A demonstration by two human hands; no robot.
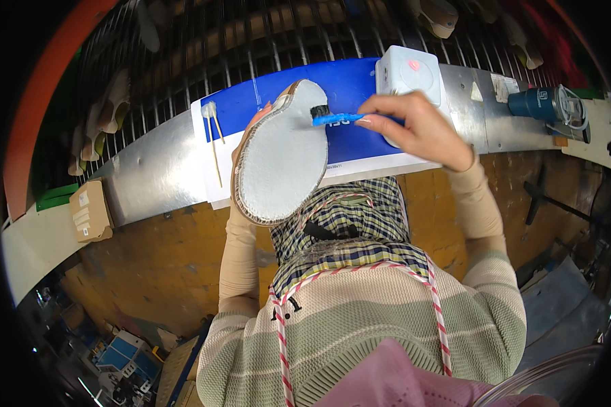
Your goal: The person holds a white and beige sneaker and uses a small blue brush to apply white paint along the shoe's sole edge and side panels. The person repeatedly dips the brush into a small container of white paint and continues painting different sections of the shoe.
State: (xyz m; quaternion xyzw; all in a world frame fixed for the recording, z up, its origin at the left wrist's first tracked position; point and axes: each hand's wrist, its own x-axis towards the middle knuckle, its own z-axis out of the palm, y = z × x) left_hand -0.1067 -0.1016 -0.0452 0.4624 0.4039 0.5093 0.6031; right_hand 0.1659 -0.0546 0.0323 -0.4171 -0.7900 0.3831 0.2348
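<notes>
So the shoe (282, 159) is up in the air over the near edge of the bench (153, 173), bottom face turned up to the camera, and the left hand (259, 113) is the nearer one since it's the one holding it. Most of that hand is hidden behind the shoe, just some fingers curl round the left side, so I can't tell how the rest of the grip sits. The right hand (414, 122) is off to the right with thumb and fingers pinched on a small blue brush (338, 119), and the black bristles point left, overlapping the right edge of the sole near its narrow end. Can't tell if they're actually touching.

Long axis runs mostly away from the body, far end leaning a bit right, so the brush handle comes in roughly crosswise. From the right hand, the shoe lies to the left and a bit nearer the body.

Looks-wise: pale grey smooth-ish face, rounded broad end nearest the apron (346, 214), stitched-looking rim, brown side showing on the left
</notes>
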